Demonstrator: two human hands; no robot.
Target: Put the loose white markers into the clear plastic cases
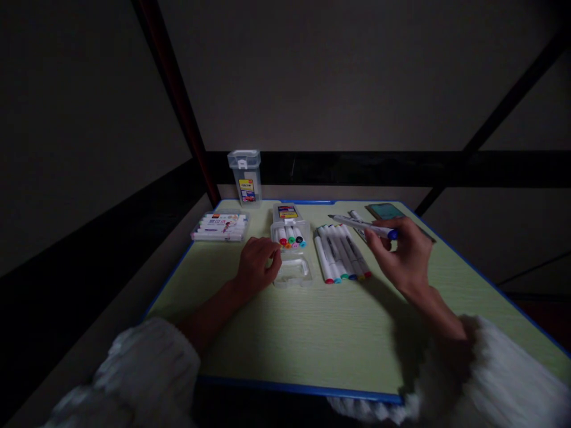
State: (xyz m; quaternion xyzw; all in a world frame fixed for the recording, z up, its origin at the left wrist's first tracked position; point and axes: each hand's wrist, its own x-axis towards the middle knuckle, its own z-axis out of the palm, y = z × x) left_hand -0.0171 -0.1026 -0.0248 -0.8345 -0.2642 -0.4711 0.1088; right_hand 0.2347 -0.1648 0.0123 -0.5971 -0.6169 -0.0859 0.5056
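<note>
Well, the right hand (405,252) is raised at the surface's (285,333) one o'clock, pinching a blue-ended marker (363,225). At ten, the left hand (256,261) curls; I can't tell its hold.

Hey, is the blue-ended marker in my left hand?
No, the blue-ended marker is held between the thumb and fingers of your right hand.

Marker case (220,227) left of box (286,213); loose markers (339,249) right of it; container (247,177) behind.
</note>
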